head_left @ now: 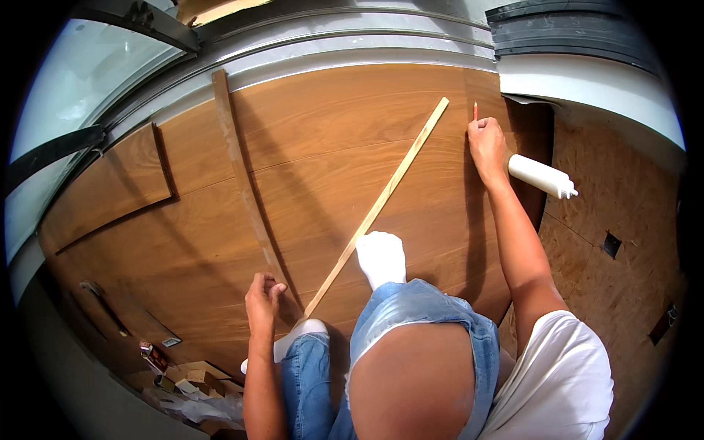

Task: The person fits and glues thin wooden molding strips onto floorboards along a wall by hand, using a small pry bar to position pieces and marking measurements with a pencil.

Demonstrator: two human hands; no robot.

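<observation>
no words can be read; any print on the small box-shaped dark red package (pixel 152 357), down and left of the left hand (pixel 262 299), is too small.

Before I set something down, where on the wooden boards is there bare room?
One patch lies between the dark strip and pale strip, below the metal track; another, between the dark strip and raised board. Crowded: lower left, with boxes and a plastic bag, and around the right hand, pencil and white bottle.
</observation>
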